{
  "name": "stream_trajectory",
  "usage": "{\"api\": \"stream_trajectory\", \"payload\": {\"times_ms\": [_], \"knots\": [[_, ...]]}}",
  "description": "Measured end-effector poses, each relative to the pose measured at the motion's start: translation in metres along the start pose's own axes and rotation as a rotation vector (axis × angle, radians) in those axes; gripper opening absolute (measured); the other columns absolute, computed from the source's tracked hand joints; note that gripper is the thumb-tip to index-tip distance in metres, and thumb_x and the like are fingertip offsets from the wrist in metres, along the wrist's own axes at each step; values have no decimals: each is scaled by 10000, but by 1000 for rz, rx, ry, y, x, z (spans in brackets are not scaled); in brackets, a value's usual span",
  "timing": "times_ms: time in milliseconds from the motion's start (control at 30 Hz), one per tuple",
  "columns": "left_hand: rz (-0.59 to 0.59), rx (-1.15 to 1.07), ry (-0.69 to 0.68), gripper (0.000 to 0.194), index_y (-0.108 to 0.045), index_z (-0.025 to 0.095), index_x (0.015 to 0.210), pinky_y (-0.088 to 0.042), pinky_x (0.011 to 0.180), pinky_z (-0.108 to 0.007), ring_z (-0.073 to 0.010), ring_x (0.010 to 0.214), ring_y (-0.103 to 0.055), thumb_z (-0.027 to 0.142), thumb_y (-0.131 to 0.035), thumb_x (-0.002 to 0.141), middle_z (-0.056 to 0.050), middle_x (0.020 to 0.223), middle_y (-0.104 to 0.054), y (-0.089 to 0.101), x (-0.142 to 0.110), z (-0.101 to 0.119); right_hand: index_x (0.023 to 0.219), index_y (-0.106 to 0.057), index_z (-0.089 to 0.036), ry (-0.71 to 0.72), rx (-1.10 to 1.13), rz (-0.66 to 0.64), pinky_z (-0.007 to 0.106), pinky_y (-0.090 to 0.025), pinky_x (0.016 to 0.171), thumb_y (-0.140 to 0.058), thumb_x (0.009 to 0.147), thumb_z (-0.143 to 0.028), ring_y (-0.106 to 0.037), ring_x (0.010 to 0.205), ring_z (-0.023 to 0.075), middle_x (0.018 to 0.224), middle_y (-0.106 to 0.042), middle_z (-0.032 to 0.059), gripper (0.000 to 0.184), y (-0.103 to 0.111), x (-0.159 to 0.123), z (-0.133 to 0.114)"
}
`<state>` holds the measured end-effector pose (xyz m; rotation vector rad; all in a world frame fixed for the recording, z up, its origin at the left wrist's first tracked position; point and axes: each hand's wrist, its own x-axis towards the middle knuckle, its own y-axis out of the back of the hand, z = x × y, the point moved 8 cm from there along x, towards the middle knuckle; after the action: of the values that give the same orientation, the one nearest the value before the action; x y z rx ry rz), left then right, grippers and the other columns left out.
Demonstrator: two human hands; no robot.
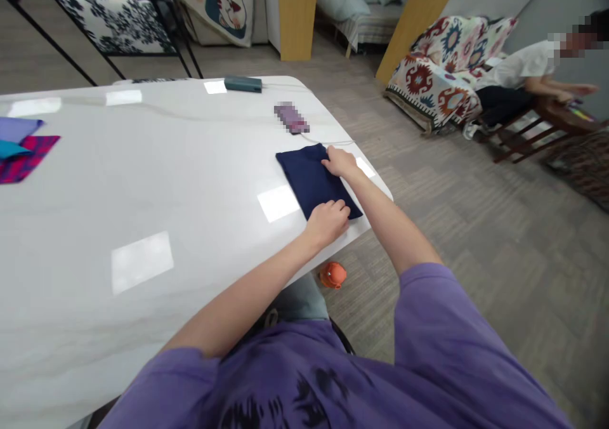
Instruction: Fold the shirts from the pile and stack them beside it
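A folded dark navy cloth lies near the right edge of the white table. My left hand rests on the cloth's near corner with its fingers curled down onto the fabric. My right hand lies on the cloth's far right corner, fingers bent and pressing on it. Both arms reach out from my purple shirt.
Folded purple, teal and pink-checked cloths lie at the table's left edge. A teal case and a phone with a cable sit at the far side. An orange object is on the floor. A person sits at right by a patterned sofa.
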<state>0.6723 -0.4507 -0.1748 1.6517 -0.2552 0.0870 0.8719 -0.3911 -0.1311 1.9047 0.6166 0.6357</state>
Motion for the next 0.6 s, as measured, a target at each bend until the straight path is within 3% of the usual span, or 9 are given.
{"api": "stream_trajectory", "payload": {"times_ms": [100, 167, 267, 333, 400, 500, 600], "knots": [[0, -17, -41, 271, -805, 125, 1191, -549, 878, -420, -292, 1121, -717, 174, -544, 1138, -175, 1229, -750, -8, 33, 28, 1528, -631, -94, -62, 23, 70, 625, -480, 1268, -630, 1133, -349, -662, 1466, 419, 1531, -707, 273, 471, 10, -3, 48], [11, -30, -63, 274, -799, 116, 1190, -536, 903, -437, -312, 1178, -706, 190, -539, 1150, -183, 1235, -747, -9, 36, 42, 1603, -587, -95, -30, 47, 175, 613, -480, 1281, -618, 1133, -377, -626, 1508, 405, 1630, -639, 268, 549, 17, -9, 56], [35, -41, -73, 280, -787, 146, 1217, -530, 948, -462, -331, 1232, -689, 329, -581, 1169, -170, 1247, -750, -3, 13, 53, 1740, -501, -192, 162, 99, 270, 618, -419, 1353, -501, 1184, -476, -495, 1656, 360, 1795, -506, 190, 625, 15, -22, 39], [9, -60, -104, 307, -792, 165, 1200, -542, 954, -461, -323, 1212, -705, 428, -642, 1149, -157, 1231, -768, 1, -15, 56, 1736, -543, -259, 280, 128, 216, 666, -347, 1396, -447, 1194, -552, -404, 1731, 353, 1833, -474, 140, 623, 2, -34, 26], [-21, -114, -190, 317, -805, 187, 1203, -562, 967, -437, -298, 1215, -730, 470, -679, 1132, -147, 1287, -784, 11, -46, 56, 1686, -623, -270, 314, 156, 161, 748, -295, 1398, -443, 1175, -631, -384, 1744, 400, 1828, -478, 155, 650, -10, -44, 24], [49, -177, -241, 394, -794, 223, 1332, -579, 991, -405, -255, 1245, -756, 508, -563, 1187, -126, 1449, -766, 51, -96, 27, 1733, -585, -396, 356, 204, 242, 844, -238, 1366, -378, 1119, -806, -376, 1732, 468, 1822, -465, 167, 767, -12, -44, 28], [185, -140, 14, 469, -764, 217, 1407, -585, 981, -408, -251, 1199, -779, 536, -482, 1211, -122, 1411, -787, 115, -161, -54, 1735, -448, -653, 417, 271, 376, 870, -273, 1294, -399, 1060, -869, -403, 1705, 448, 1772, -521, 137, 711, -12, -32, 6]]}}
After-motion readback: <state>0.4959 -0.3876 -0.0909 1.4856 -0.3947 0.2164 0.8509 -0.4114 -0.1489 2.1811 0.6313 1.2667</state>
